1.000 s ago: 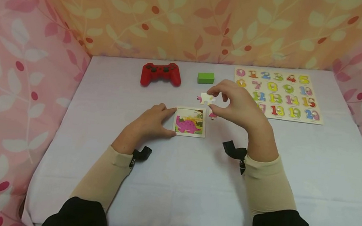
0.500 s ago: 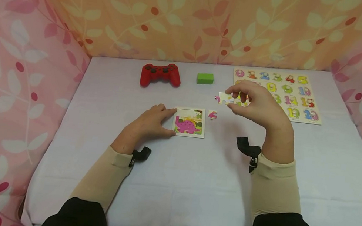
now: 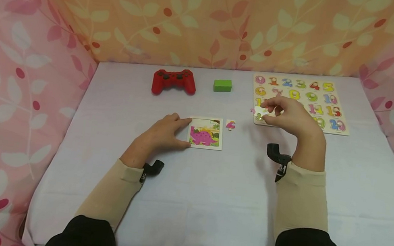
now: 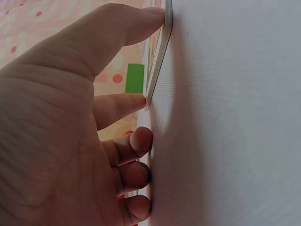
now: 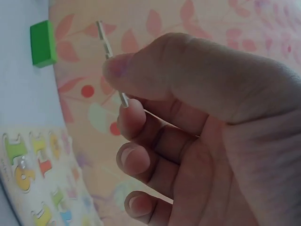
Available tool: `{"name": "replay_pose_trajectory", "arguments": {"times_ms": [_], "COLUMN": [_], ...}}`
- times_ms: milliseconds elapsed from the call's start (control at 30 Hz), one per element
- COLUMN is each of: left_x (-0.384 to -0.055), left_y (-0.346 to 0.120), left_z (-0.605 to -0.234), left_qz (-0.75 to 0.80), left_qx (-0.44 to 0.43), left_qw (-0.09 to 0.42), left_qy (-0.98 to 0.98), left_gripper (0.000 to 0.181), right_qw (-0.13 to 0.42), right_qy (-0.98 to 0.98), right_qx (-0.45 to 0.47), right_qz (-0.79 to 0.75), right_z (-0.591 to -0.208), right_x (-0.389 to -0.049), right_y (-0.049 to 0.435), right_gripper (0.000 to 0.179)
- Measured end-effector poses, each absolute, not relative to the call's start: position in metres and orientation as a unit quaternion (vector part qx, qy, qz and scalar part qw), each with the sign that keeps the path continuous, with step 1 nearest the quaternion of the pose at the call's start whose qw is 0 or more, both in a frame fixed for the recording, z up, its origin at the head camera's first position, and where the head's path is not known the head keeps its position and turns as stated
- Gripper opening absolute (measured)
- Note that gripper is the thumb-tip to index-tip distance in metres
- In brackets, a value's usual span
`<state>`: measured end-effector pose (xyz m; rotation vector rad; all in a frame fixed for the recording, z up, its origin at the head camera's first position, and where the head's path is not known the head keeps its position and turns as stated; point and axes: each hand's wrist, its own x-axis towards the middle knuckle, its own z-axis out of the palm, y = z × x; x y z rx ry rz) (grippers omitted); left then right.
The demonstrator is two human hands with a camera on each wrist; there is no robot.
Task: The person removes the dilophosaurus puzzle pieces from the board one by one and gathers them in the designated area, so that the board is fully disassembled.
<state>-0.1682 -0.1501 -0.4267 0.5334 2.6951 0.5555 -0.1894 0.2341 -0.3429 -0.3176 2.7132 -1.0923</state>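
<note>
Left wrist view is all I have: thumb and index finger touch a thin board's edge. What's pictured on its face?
Observer: A pink dinosaur, on the puzzle board.
Operator: Anything lying beside it?
Observer: Yes, the head view shows a loose piece just off its right edge, not touching it.
Operator: And the right hand?
Observer: It pinches a second piece, as the right wrist view also shows.

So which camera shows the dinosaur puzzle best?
The head view, which shows the dinosaur puzzle from above, its picture plain, with the left hand at its edge. The left wrist view catches it nearly edge-on and cut off at the top; the right wrist view doesn't show it.
</note>
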Motion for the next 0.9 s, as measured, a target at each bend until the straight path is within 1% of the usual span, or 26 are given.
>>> {"name": "replay_pose_trajectory", "arguments": {"times_ms": [200, 567, 767, 900], "left_x": [-0.168, -0.167, -0.168, -0.169], "left_y": [-0.15, -0.151, -0.15, -0.151], "left_z": [-0.427, -0.427, -0.427, -0.428], "left_qz": [0.195, 0.191, 0.19, 0.187], "left_qx": [0.188, 0.189, 0.191, 0.195], "left_qw": [0.165, 0.166, 0.167, 0.165], "left_qy": [0.948, 0.949, 0.948, 0.948], "left_gripper": [0.09, 0.09, 0.09, 0.09], "right_qw": [0.128, 0.204, 0.221, 0.22], "right_qy": [0.92, 0.914, 0.915, 0.923], "right_qx": [-0.107, -0.092, -0.103, -0.1], "right_qz": [-0.354, -0.339, -0.32, -0.299], "right_z": [-0.364, -0.388, -0.396, -0.4], "right_x": [-0.202, -0.213, -0.215, -0.216], "right_y": [0.233, 0.221, 0.215, 0.213], "right_gripper": [0.034, 0.029, 0.029, 0.028]}}
